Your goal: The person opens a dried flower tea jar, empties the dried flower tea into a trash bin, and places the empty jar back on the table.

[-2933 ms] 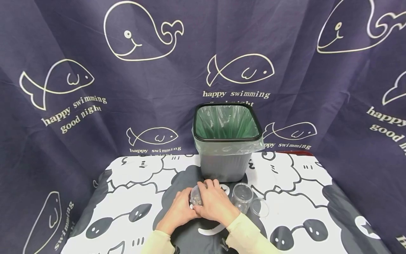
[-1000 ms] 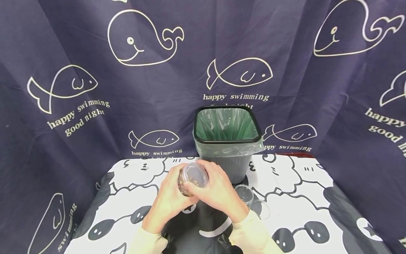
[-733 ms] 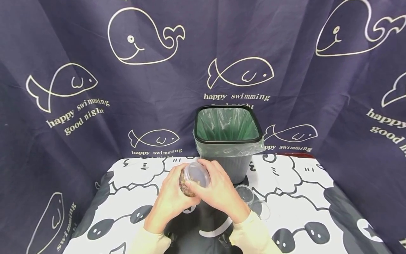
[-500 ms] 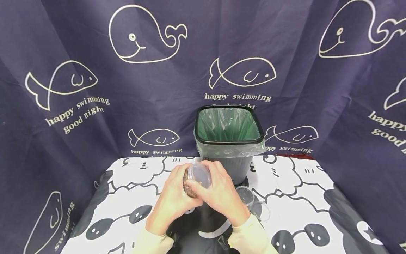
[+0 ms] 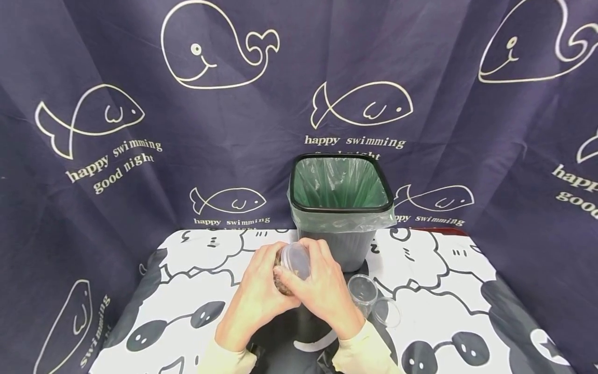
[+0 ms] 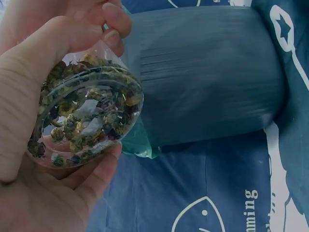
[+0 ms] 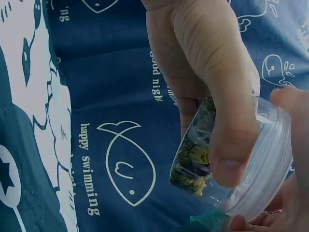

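A clear plastic jar [image 5: 280, 283] of dried flower buds is held tilted in both hands above the table, in front of the bin. My left hand [image 5: 257, 288] grips the jar's body; its fingers and thumb curl round the wall in the left wrist view. My right hand [image 5: 322, 285] holds the rim of the translucent lid [image 5: 296, 259], thumb across the front and fingers behind. The lid sits on the jar, facing me. Several yellowish and dark buds [image 6: 82, 121] show through the base in the left wrist view.
Behind the hands stands a grey bin [image 5: 334, 249] with a black rim and a green liner. A second clear jar [image 5: 363, 291], uncovered, stands right of my right hand, a clear round lid [image 5: 387, 312] beside it. A printed cloth [image 5: 187, 296] covers the table; a blue curtain [image 5: 233, 135] hangs behind.
Since the earliest frame, both hands have lifted the jar of buds off the table and tilted its lid toward me. Over the last second they shift slightly right, still holding it.
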The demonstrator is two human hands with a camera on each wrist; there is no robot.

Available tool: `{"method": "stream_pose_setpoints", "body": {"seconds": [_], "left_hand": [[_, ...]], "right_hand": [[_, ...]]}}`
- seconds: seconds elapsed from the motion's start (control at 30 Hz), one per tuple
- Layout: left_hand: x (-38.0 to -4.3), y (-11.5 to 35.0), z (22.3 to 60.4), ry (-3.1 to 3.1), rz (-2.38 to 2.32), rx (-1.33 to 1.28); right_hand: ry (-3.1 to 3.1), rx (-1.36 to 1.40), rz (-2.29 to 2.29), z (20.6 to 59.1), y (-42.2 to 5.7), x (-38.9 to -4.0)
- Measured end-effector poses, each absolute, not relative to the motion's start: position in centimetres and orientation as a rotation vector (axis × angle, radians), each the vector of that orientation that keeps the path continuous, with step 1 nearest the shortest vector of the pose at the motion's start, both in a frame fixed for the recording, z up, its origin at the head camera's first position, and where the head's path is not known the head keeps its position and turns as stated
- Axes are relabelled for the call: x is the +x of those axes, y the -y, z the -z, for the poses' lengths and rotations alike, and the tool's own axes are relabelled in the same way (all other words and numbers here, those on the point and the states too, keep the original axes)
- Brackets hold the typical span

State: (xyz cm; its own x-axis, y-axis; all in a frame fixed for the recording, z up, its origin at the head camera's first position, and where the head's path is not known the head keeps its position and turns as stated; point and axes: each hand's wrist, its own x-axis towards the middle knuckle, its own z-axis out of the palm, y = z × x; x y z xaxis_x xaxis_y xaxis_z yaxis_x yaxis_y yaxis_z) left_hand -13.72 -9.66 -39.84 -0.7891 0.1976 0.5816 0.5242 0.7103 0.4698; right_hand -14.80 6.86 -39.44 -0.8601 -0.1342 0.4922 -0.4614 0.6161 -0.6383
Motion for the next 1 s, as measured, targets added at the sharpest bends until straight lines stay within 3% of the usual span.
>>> {"method": "stream_pose_setpoints", "body": {"seconds": [1.0], "left_hand": [[-13.35,9.52,39.97,2.383,0.78,-0.553]], "right_hand": [[2.311,0.533,-1.161,39.81,-6.6,-14.88]]}}
